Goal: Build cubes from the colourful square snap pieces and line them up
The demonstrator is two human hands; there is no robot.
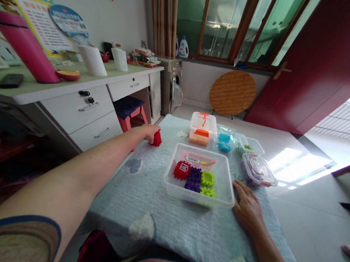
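My left hand (148, 132) reaches far out to the left edge of the blanket-covered table (146, 193) and is closed round a red toothed block (156, 139). My right hand (246, 204) lies flat, fingers stretched out, on the blanket beside the right front corner of a clear plastic tub (200, 175). Inside the tub lie red (182, 170), purple (194, 175) and green (207, 178) toothed blocks.
Behind the tub stand small lidded boxes: orange pieces (202, 129), blue pieces (225, 138), green pieces (249, 146), and a closed one (258, 169) at right. A white desk with drawers (86, 104) stands left, a red stool (131, 111) under it, and a red door (320, 57) at right.
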